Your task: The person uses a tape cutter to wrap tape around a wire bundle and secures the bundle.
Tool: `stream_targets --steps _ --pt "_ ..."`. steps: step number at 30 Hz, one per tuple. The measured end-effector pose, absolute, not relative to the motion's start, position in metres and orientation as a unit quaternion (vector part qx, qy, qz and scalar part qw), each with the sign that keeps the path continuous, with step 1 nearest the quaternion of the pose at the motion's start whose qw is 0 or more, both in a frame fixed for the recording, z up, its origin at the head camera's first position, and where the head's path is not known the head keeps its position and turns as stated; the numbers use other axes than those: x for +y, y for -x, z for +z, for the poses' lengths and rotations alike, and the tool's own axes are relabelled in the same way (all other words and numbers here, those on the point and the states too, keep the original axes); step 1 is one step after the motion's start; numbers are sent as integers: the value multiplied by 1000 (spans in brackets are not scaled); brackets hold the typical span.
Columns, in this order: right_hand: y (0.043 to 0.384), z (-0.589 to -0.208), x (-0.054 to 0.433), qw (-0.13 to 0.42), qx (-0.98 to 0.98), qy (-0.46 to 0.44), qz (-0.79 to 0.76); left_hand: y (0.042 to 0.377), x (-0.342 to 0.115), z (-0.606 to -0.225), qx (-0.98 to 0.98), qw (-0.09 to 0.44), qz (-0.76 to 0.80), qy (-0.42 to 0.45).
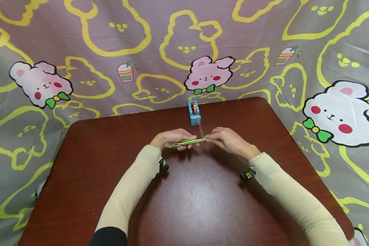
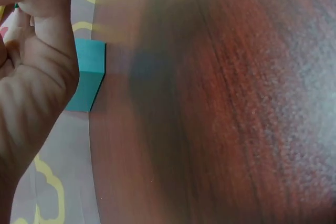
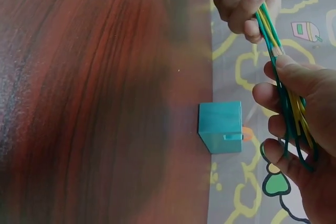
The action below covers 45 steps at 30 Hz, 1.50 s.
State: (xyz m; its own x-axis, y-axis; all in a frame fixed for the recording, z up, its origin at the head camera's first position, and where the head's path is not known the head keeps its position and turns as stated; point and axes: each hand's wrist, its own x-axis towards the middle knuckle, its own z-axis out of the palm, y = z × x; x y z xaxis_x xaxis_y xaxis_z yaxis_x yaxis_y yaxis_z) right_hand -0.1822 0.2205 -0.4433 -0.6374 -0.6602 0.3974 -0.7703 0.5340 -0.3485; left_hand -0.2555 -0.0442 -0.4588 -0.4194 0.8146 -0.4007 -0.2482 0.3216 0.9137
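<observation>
My left hand (image 1: 180,137) holds a thin bundle of green and yellow cords (image 1: 189,141), thumb above and fingers below. My right hand (image 1: 229,139) pinches at the bundle's right end. Up close in the right wrist view, the cords (image 3: 269,30) run between both hands, with bent ends along the nearer hand's fingers (image 3: 283,155). A narrow, see-through strip of tape (image 1: 201,131) stretches from the blue tape dispenser (image 1: 194,112) down to the right fingertips. In the left wrist view, the curled hand (image 2: 39,51) hides most of the bundle.
A dark red-brown table (image 1: 126,136) lies under both hands, its far edge just behind the dispenser. A grey curtain (image 1: 160,37) with yellow outlines and rabbit prints surrounds the table's back and sides. Black cameras hang at both wrists.
</observation>
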Motion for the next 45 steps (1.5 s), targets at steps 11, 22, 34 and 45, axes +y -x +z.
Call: stream_targets --steps 11,22,34,45 --pt "182 -442 220 146 -866 -425 222 251 -45 -451 652 483 542 -220" --pt "185 -442 215 167 -856 -435 224 243 -50 -441 696 443 526 -207" --pt "192 -437 212 63 -877 -288 380 228 -52 -436 779 308 491 -239" --pt "223 -433 219 -187 -655 7 732 217 -54 -432 802 212 505 -238"
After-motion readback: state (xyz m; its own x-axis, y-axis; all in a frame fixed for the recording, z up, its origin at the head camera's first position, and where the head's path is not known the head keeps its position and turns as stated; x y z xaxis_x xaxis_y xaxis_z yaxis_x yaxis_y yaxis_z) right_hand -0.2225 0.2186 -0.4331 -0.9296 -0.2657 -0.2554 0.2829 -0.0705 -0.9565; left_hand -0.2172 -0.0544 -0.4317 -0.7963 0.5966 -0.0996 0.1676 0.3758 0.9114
